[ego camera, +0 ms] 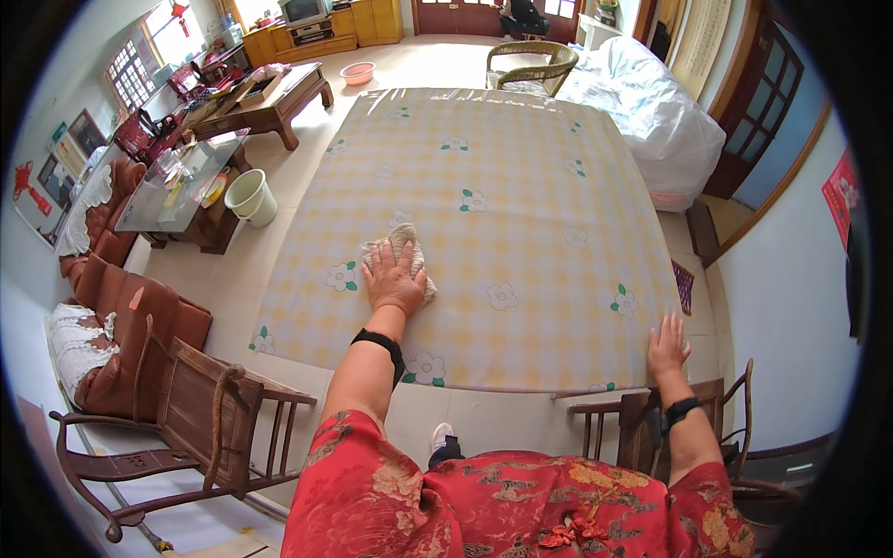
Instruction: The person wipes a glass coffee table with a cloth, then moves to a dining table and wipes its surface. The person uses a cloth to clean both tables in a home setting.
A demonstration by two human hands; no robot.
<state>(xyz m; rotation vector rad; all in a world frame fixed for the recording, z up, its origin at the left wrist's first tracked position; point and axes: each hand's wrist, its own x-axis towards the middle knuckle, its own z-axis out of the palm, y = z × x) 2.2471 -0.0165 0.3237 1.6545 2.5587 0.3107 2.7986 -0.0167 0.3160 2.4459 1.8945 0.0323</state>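
My left hand point(393, 279) lies flat on a crumpled beige cloth point(411, 245), pressing it against a large table covered with a checked, flower-patterned plastic tablecloth point(537, 237). The cloth sticks out past my fingertips and along the thumb side. At the table's near right corner, my right hand point(668, 347) rests on the edge of the tablecloth with its fingers slightly apart and nothing in it. Black bands circle both forearms.
Wooden chairs point(209, 418) point(635, 425) stand at both near corners. Left are a pale green bucket point(252, 199), a glass-topped coffee table point(171, 202) and a brown leather sofa point(139, 335). Beyond are a pink basin point(358, 74), a wicker chair point(534, 49), a plastic-covered heap point(635, 118) and a seated person point(524, 17).
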